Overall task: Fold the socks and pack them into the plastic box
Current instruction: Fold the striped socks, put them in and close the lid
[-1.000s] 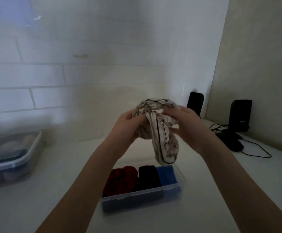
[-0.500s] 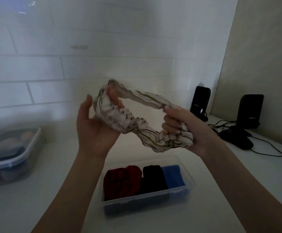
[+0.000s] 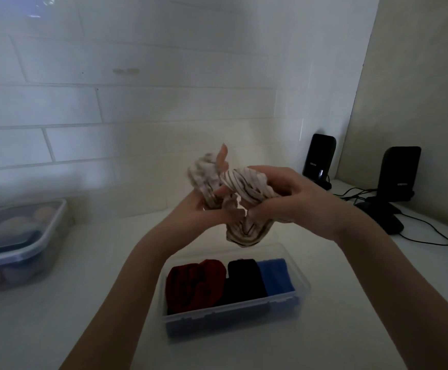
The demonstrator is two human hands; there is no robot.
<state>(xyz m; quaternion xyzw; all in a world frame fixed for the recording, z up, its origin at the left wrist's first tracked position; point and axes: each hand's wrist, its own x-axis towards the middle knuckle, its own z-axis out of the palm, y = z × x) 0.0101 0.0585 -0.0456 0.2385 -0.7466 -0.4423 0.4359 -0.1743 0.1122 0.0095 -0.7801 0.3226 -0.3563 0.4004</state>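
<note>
While both hands are up in the air above the plastic box, they've got a white striped sock bundle bunched between them. The right hand has its fingers curled tight around the right side of the fabric, thumb pressed in low near the middle, wrist bent so the back of the hand faces the camera. The left hand grips the left side from underneath, with the cuff stretched over its fingers (one fingertip pokes straight up out of the fabric, the rest are too blurry to sort out). A loose end of the sock hangs down below the two hands, not touching the box. Both forearms come up from the bottom of the frame and meet in the middle. Down in the box there's a red sock roll, a black one and a blue one, packed side by side, left to right, all touching.
</note>
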